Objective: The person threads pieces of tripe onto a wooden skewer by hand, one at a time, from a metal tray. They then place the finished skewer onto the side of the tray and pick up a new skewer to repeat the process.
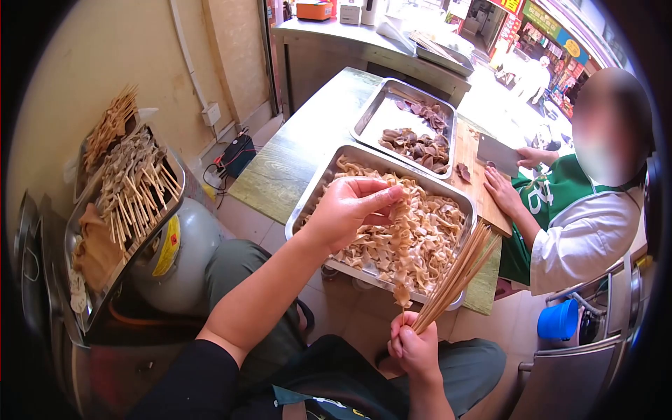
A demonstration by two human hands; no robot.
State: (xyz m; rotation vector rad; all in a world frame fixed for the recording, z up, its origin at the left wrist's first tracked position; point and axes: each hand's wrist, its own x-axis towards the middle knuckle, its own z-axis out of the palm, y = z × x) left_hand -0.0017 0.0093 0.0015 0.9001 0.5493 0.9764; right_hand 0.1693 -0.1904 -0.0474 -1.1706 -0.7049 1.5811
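My left hand [357, 210] pinches the upper end of a skewer threaded with pale, folded food strips [404, 241], which hangs over a metal tray [313, 203]. That tray holds a heap of similar strips [441, 217]. Below its near edge, my right hand [414, 344] is closed round a bundle of bare wooden sticks [455, 273] and the lower end of the threaded skewer. The bundle slants up to the right.
A co-worker [581, 210] at the right holds a cleaver [498, 154] over a wooden board [472, 183]. Behind lies a tray of dark slices [364, 126]. At the left, a tray of loaded skewers [178, 185] stands near a gas cylinder [185, 273].
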